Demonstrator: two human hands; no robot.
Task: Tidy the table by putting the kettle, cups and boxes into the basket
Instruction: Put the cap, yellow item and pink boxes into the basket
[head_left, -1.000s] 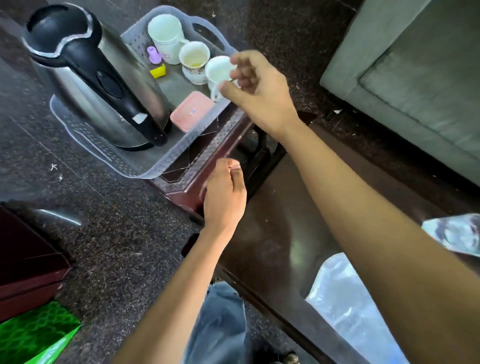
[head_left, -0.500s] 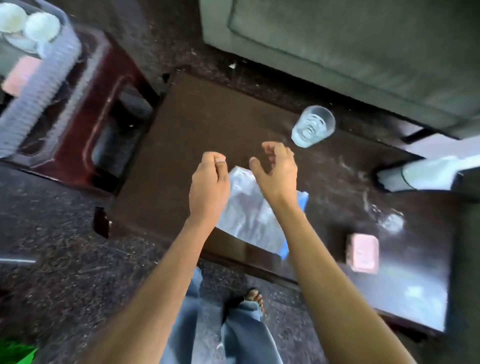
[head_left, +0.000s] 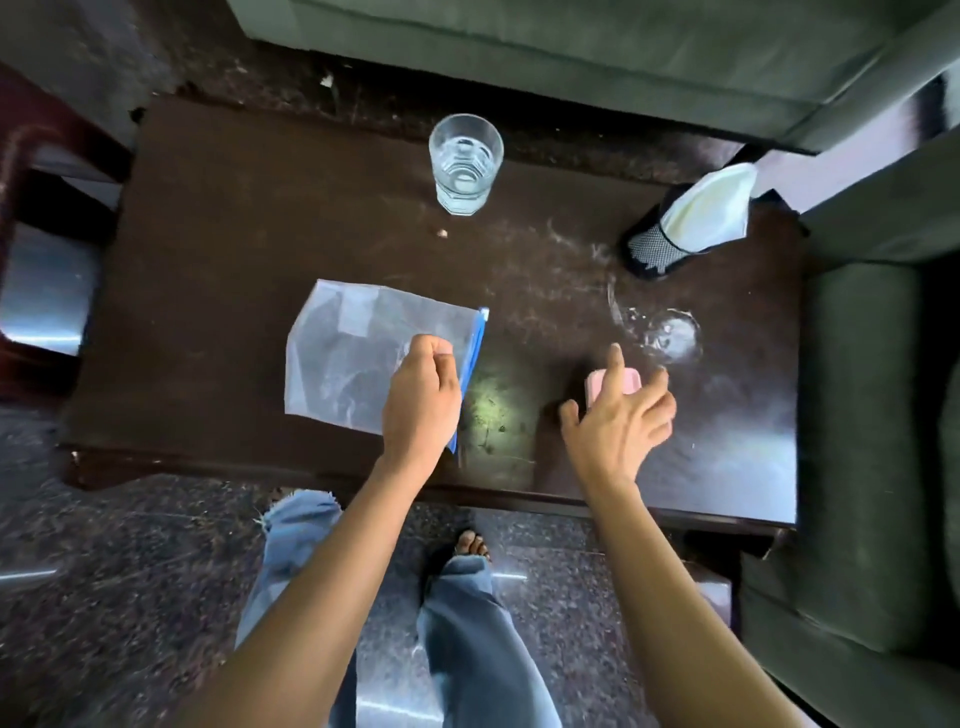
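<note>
— Status, left side?
— Left hand (head_left: 421, 400): fingers curled in, above the plastic bag (head_left: 353, 358), near the table's (head_left: 208, 260) front edge.
— Right side?
— Right hand (head_left: 618, 421): fingers spread over the pink box (head_left: 597, 383), right of centre. Contact: cannot tell.

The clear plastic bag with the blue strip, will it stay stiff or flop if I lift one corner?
Probably floppy: the bag looks thin, see-through and lies flat. Likely very light, apparently empty. It may slide on the glossy table when pushed.
</note>
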